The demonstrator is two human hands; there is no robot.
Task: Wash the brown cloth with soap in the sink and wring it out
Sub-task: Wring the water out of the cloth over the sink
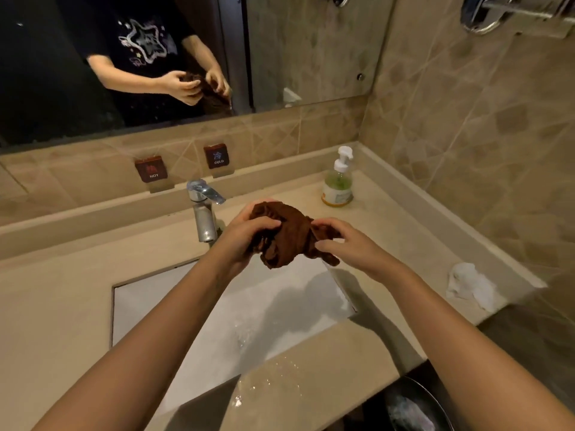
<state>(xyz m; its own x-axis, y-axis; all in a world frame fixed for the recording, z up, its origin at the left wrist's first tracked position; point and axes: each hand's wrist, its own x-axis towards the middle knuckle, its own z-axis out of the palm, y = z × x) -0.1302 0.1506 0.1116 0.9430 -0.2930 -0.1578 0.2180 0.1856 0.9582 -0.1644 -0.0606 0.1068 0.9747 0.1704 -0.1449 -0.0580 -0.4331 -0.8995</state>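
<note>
The brown cloth (287, 234) is bunched up in the air above the white sink (174, 303), just right of the faucet (203, 209). My left hand (245, 234) grips its left side with curled fingers. My right hand (345, 244) pinches its right end between thumb and fingers. A pump bottle of green soap (338, 181) stands on the counter behind the cloth, at the back right. The basin looks wet, with water at its bottom.
A crumpled white tissue (469, 283) lies on the counter's right end. HOT (151, 168) and COLD (217, 157) tags sit on the ledge behind the faucet. A mirror (124, 57) spans the wall. Water wets the front counter edge (273, 390). A dark bin (410, 405) stands below right.
</note>
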